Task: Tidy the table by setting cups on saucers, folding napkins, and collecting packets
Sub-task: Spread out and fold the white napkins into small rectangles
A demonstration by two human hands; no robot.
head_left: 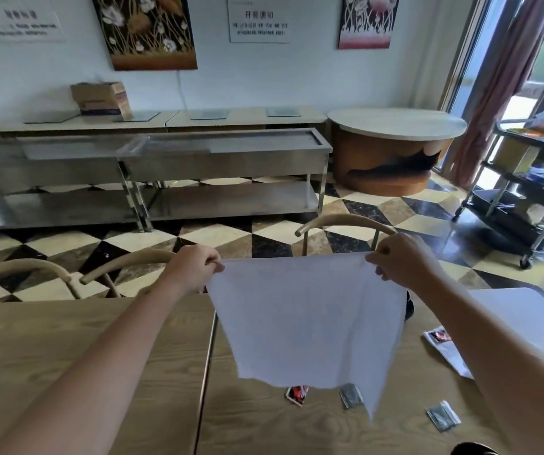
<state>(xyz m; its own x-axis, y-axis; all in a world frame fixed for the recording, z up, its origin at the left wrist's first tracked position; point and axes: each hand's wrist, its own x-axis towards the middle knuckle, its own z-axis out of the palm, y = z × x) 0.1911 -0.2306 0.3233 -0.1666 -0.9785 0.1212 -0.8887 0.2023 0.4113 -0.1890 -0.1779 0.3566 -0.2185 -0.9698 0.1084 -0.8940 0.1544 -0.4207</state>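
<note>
napkin (306, 320) hangs unfolded above the tabletop (67, 356), its top corners pinched by left hand (195, 267) and right hand (398, 261). folding looks barely begun; packets (351, 395) lie uncollected.

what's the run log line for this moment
step: napkin fold | left hand: pinches corner | right hand: pinches corner | napkin: hanging open | packets: on table
</note>
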